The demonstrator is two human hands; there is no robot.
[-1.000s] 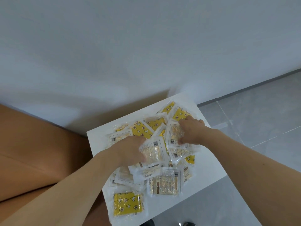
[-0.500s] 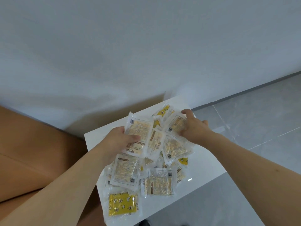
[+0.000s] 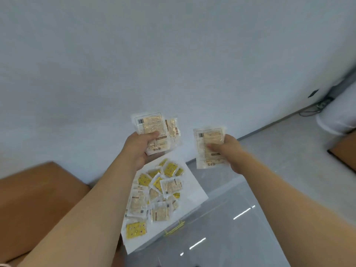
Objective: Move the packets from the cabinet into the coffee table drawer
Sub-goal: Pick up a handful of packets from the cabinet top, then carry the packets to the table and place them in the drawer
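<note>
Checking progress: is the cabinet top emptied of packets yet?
No. Many packets lie on the white cabinet top; each hand only holds a few.

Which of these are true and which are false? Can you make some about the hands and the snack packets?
1. The left hand holds clear packets. True.
2. The right hand is empty. False: it grips a clear packet.
3. Yellow packets lie on the white cabinet top. True.
4. Every packet is off the cabinet. False: many remain there.
5. The floor is grey. True.
</note>
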